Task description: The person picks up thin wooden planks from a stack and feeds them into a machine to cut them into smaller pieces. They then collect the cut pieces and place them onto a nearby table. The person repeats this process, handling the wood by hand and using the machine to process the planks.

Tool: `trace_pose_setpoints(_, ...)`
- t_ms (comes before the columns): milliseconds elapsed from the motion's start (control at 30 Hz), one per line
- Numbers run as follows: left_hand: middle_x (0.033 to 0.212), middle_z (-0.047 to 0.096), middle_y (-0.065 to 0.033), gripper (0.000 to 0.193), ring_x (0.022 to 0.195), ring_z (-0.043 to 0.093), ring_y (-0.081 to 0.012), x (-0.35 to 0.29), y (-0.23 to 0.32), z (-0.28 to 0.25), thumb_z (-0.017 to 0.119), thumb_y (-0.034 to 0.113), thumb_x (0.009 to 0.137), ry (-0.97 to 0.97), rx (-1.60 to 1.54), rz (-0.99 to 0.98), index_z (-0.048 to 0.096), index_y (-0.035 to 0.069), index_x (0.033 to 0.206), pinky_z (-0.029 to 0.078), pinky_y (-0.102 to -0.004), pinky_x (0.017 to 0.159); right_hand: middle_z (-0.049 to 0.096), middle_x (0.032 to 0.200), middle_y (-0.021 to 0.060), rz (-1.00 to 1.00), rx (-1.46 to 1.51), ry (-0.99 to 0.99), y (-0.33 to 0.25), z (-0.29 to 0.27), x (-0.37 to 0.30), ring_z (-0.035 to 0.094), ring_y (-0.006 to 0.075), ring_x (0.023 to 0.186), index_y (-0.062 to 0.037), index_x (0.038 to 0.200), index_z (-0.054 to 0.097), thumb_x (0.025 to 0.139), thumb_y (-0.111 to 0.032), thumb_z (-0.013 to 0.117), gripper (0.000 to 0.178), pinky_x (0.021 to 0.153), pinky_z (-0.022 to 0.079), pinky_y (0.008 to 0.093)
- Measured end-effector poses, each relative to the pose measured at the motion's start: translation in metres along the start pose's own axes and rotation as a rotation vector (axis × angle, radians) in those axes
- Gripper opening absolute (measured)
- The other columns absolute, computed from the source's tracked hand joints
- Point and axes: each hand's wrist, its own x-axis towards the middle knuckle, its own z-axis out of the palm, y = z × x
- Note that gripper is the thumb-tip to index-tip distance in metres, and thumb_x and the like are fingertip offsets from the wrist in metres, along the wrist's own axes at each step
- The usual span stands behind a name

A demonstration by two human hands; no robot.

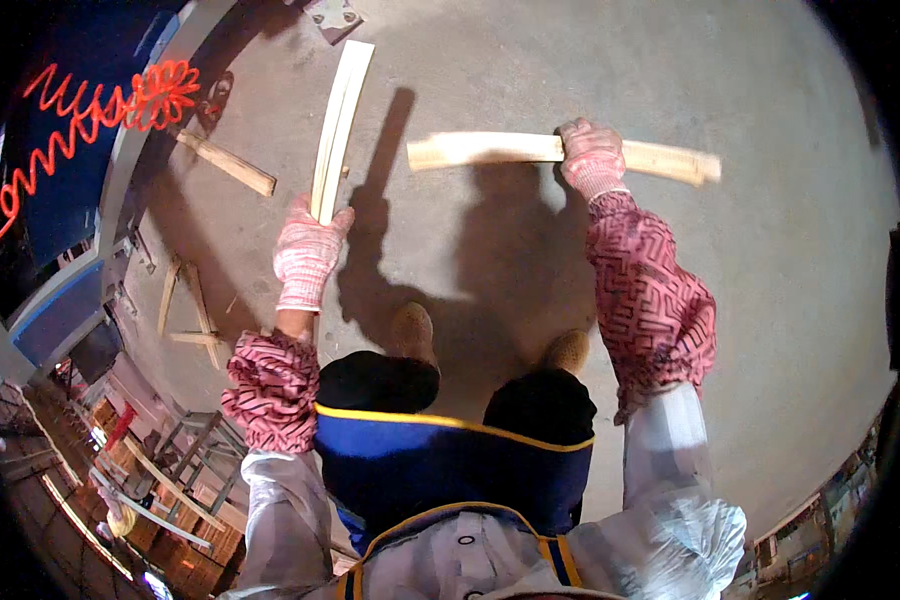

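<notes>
My left hand [310,245], in a pink and white knit glove, is closed round the lower end of a pale wooden strip [342,115] with a groove along it. That strip points away from me, nearly upright in the head view. My right hand [592,158], gloved the same way, grips a second wooden piece [485,150] from above, right of its middle. This piece lies crosswise, and its right end is slightly blurred. The two pieces are apart. Whether the right one touches the floor I cannot tell. Patterned red sleeve covers wrap both forearms.
On the concrete floor [770,290] at the left lie a short wooden offcut [227,163] and several thin wood scraps [202,310]. A coiled orange air hose [160,95] hangs beside a blue and grey machine frame [120,200]. Stacked wood [185,545] stands at the lower left.
</notes>
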Motion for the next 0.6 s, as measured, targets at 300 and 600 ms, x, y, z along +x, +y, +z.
trace_pose_setpoints(300,0.109,0.067,-0.0191,0.069,0.099,0.064,-0.0384,-0.029,0.014,-0.021,0.069,0.05,0.078,0.067,-0.107,0.176,0.049,0.012,0.132,0.051,-0.0457,0.086,0.069,0.094,0.0085,0.193,0.935,-0.05,0.076,-0.036,-0.105,0.067,0.0204,0.089,-0.008,0.115,0.064,0.07,-0.029,0.081,0.052,0.081,0.055,0.0343)
trace_pose_setpoints(600,0.106,0.066,-0.0185,0.071,0.098,0.065,-0.0363,-0.084,0.094,-0.086,0.073,0.05,0.074,0.161,0.006,0.341,0.048,0.014,0.131,0.051,-0.0448,0.084,0.066,0.095,0.0074,-0.266,2.158,0.102,0.067,-0.097,-0.131,0.065,0.0209,0.087,-0.0007,0.115,0.06,0.07,-0.01,0.079,0.051,0.083,0.055,0.0347)
